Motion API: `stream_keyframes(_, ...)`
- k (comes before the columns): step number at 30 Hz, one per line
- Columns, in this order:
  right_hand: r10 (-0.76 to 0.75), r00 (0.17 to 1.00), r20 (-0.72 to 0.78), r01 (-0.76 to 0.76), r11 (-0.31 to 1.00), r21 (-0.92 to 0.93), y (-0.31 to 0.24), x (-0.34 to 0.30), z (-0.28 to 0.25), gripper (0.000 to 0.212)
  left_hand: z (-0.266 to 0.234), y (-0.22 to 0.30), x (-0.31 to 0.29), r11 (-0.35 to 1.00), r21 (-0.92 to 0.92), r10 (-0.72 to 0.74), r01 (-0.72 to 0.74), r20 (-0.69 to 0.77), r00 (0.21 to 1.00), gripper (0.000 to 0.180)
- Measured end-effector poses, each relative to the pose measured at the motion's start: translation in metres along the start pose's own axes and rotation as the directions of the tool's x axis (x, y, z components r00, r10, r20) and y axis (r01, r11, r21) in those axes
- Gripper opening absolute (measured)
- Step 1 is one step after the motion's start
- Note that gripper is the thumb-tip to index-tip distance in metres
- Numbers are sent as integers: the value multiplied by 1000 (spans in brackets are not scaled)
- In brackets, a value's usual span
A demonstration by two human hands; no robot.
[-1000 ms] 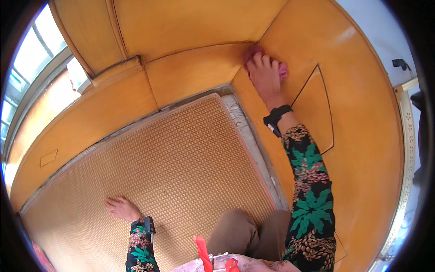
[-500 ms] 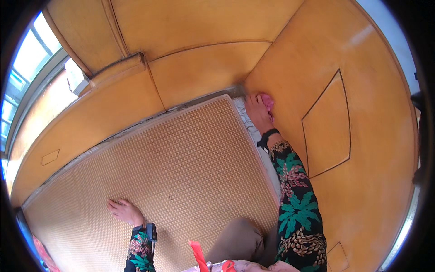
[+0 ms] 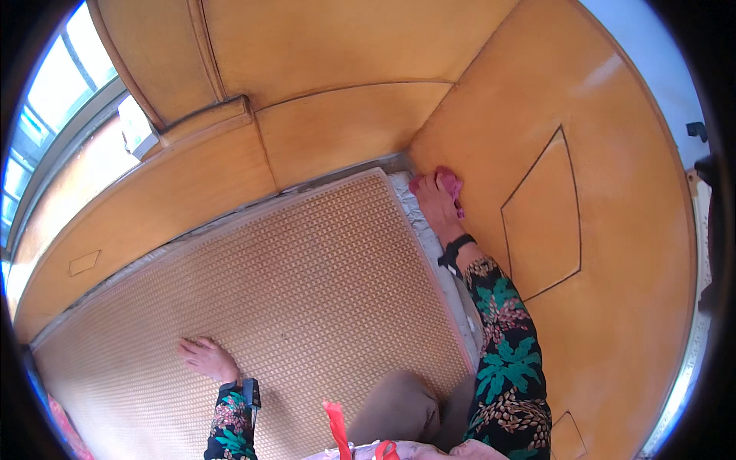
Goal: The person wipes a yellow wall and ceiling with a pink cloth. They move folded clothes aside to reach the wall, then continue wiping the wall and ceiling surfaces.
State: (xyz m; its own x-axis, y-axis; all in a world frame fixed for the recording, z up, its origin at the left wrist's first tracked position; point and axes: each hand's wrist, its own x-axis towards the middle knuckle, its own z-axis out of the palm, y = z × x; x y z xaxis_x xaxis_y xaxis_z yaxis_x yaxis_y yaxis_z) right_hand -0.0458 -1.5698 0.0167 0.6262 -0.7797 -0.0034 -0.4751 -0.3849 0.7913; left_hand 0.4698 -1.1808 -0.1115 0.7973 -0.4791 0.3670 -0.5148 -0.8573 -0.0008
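Observation:
My right hand (image 3: 438,205) reaches far forward and presses a crumpled pink cloth (image 3: 454,187) against the orange wood panel (image 3: 491,146), low down near the corner. Some of the cloth shows past the fingers on both sides. On the woven mat (image 3: 307,268), my left hand (image 3: 207,359) lies flat with its fingers stretched out, holding nothing. A dark band circles each wrist, and a small black box sits on the left one.
Wood panels (image 3: 192,175) border the mat on its far side, with a narrow grey gap along the edge. Pale crinkled sheeting (image 3: 414,217) shows beside the mat under my right arm. A white box (image 3: 136,129) stands on the ledge by the window (image 3: 57,88). My knee (image 3: 395,410) rests on the mat.
The cloth under my right hand has shifted slightly and now shows on both sides of the fingers. My left hand stays on the mat. The view has tilted a little.

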Motion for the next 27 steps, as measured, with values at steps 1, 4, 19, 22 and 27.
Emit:
stream_keyframes(1, -33, 999, 25, 34, 998, -53, 0, -12, -2, 33, 0, 0, 0, 1000, -2, -2, 2, -1, 1000, 58)
stream_keyframes(4, -57, 997, 58, 59, 998, -25, 6, -16, -9, 35, 0, 1, 1, 1000, -11, -10, 10, -2, 1000, 58)
stream_keyframes(19, 216, 974, -67, -219, 975, -39, 90, 7, -83, 35, -1, 5, 4, 999, 39, -16, 17, -9, 1000, 53)
stream_keyframes(22, 179, 983, 46, -180, 984, 4, 77, -78, -99, 37, -2, 6, 3, 999, 40, -17, 19, -46, 999, 53)
stream_keyframes(27, 196, 972, 127, -217, 960, 176, 57, -195, -130, 37, 0, 4, 2, 998, 62, 6, -2, -71, 997, 53)
